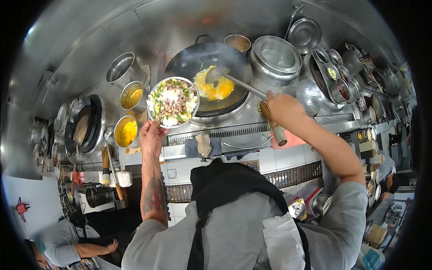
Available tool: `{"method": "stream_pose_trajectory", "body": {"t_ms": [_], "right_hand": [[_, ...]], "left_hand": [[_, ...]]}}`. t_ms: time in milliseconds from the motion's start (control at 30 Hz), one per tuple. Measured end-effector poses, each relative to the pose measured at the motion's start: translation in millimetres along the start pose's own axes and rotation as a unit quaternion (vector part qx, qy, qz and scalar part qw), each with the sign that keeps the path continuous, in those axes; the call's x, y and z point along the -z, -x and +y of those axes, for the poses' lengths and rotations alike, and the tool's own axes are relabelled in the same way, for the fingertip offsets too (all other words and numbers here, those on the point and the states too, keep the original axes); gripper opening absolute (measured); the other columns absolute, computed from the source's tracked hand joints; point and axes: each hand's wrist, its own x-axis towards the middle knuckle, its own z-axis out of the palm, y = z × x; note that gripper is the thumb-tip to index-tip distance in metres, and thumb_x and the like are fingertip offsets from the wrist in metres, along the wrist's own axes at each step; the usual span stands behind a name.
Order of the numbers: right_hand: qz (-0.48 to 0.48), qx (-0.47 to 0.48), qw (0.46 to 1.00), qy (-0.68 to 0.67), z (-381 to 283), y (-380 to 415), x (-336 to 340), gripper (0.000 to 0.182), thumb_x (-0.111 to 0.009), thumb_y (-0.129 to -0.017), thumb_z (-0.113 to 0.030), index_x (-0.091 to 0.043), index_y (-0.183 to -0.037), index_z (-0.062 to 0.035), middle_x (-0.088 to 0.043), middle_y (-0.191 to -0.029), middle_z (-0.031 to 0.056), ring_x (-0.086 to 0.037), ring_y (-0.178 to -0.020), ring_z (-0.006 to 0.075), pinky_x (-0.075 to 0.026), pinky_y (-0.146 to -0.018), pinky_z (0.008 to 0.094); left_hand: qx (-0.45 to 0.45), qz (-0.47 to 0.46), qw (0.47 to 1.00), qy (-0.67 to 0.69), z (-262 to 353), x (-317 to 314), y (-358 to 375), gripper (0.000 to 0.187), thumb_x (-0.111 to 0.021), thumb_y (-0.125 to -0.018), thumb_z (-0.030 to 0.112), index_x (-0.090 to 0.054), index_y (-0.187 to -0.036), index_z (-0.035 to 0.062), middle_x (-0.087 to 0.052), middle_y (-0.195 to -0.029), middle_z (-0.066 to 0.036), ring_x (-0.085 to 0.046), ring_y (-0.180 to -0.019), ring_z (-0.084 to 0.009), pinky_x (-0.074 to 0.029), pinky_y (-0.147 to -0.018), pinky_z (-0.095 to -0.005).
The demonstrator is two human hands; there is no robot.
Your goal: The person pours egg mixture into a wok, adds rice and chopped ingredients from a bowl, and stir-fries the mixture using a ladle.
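Note:
My left hand (152, 135) grips the rim of a bowl (198, 105) heaped with rice, diced meat and chopped greens (174, 101). The bowl is held up at the left front edge of a large black wok (180, 63). In the wok lies yellow cooked egg (220, 90), with steam rising above it. My right hand (285, 108) is closed round the handle of a cooking ladle (245, 86). The ladle's head rests among the egg. Below my right hand, a bamboo wok brush (270, 114) lies on the stove edge.
Metal pots with yellow contents (128, 131) stand left of the wok. To the right are a lidded pot (276, 56), a perforated skimmer (309, 96) and several seasoning containers (339, 90). A second wok (85, 123) sits far left. Other people (67, 243) are at lower left and far right.

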Motion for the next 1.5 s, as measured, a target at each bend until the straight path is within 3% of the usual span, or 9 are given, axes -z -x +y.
{"method": "stream_pose_trajectory", "body": {"t_ms": [300, 533, 667, 700, 800, 900, 1067, 1333, 1500], "right_hand": [[-0.058, -0.043, 0.997, -0.041, -7.5, 28.3, 22.0, 0.023, -0.053, -0.086, -0.010, -0.060, -0.101, 0.0062, -0.068, -0.083, 0.0227, -0.070, -0.077, 0.0336, -0.057, -0.064, 0.0415], [0.056, -0.160, 0.931, -0.325, -48.7, -40.9, -80.6, 0.022, -0.055, -0.090, -0.019, -0.063, -0.094, 0.0013, -0.067, -0.082, 0.0200, -0.068, -0.070, 0.0316, -0.054, -0.064, 0.0419], [-0.127, -0.204, 0.595, -0.767, -48.4, 12.5, -103.6, 0.027, -0.057, -0.091, -0.024, -0.061, -0.094, 0.0023, -0.060, -0.069, 0.0162, -0.055, -0.043, 0.0233, -0.045, -0.047, 0.0382], [-0.125, -0.204, 0.591, -0.770, -42.5, 27.0, -93.4, 0.027, -0.057, -0.091, -0.024, -0.061, -0.094, 0.0023, -0.060, -0.069, 0.0162, -0.055, -0.043, 0.0233, -0.045, -0.047, 0.0382], [-0.007, -0.196, 0.830, -0.523, -41.2, 45.5, -79.0, 0.025, -0.056, -0.089, -0.022, -0.059, -0.091, 0.0025, -0.063, -0.073, 0.0210, -0.062, -0.065, 0.0362, -0.049, -0.063, 0.0440], [0.137, -0.236, 0.836, -0.476, -88.7, -14.3, -113.5, 0.025, -0.056, -0.088, -0.023, -0.060, -0.089, 0.0016, -0.063, -0.077, 0.0218, -0.061, -0.076, 0.0414, -0.047, -0.070, 0.0464], [-0.039, -0.147, 0.797, -0.584, -64.0, 33.4, -87.4, 0.024, -0.054, -0.089, -0.022, -0.061, -0.095, 0.0002, -0.063, -0.080, 0.0235, -0.062, -0.080, 0.0424, -0.048, -0.073, 0.0483], [0.099, -0.222, 0.852, -0.464, -89.2, -11.2, -106.6, 0.025, -0.057, -0.088, -0.021, -0.062, -0.101, 0.0002, -0.064, -0.082, 0.0252, -0.062, -0.081, 0.0422, -0.048, -0.072, 0.0482], [-0.078, -0.147, 0.795, -0.584, -43.8, 50.1, -83.3, 0.023, -0.059, -0.088, -0.022, -0.060, -0.093, 0.0008, -0.063, -0.081, 0.0248, -0.060, -0.081, 0.0442, -0.048, -0.071, 0.0477]], "left_hand": [[0.015, -0.017, 1.000, -0.008, 6.6, 4.8, -16.1, 0.017, -0.058, -0.093, 0.009, -0.056, -0.077, 0.0102, -0.063, -0.071, -0.002, -0.063, -0.060, -0.0119, -0.054, -0.056, -0.0249], [0.016, -0.056, 0.998, -0.014, 16.0, 4.3, -40.4, 0.016, -0.059, -0.093, 0.009, -0.057, -0.077, 0.0110, -0.064, -0.071, -0.002, -0.063, -0.060, -0.0115, -0.054, -0.057, -0.0252], [0.025, -0.047, 0.998, -0.022, 28.7, 4.4, -47.7, 0.011, -0.060, -0.092, 0.009, -0.058, -0.081, 0.0120, -0.066, -0.075, -0.002, -0.064, -0.063, -0.0127, -0.053, -0.059, -0.0245], [0.027, -0.035, 0.999, -0.025, 34.0, 2.4, -49.0, 0.014, -0.060, -0.092, 0.009, -0.057, -0.079, 0.0122, -0.065, -0.074, -0.002, -0.063, -0.062, -0.0123, -0.054, -0.059, -0.0255], [0.028, -0.051, 0.996, -0.062, 43.0, 5.2, -62.2, 0.013, -0.059, -0.092, 0.009, -0.057, -0.080, 0.0116, -0.066, -0.076, -0.003, -0.064, -0.063, -0.0132, -0.054, -0.060, -0.0265], [0.028, -0.066, 0.994, -0.076, 39.1, 0.2, -85.9, 0.013, -0.059, -0.092, 0.009, -0.057, -0.079, 0.0112, -0.065, -0.075, -0.002, -0.064, -0.063, -0.0135, -0.054, -0.061, -0.0273], [0.062, -0.071, 0.992, -0.082, 43.3, -8.4, -116.4, 0.014, -0.058, -0.092, 0.009, -0.056, -0.078, 0.0100, -0.062, -0.073, -0.002, -0.063, -0.063, -0.0152, -0.055, -0.061, -0.0280], [0.094, -0.107, 0.984, -0.105, 28.0, -39.4, -171.5, 0.005, -0.057, -0.091, 0.006, -0.054, -0.088, 0.0040, -0.059, -0.079, -0.006, -0.063, -0.069, -0.0185, -0.056, -0.063, -0.0284], [0.104, -0.123, 0.971, -0.179, 32.7, -56.6, -206.9, 0.007, -0.057, -0.090, 0.005, -0.054, -0.084, 0.0018, -0.057, -0.080, -0.006, -0.062, -0.074, -0.0184, -0.059, -0.071, -0.0315]]}}
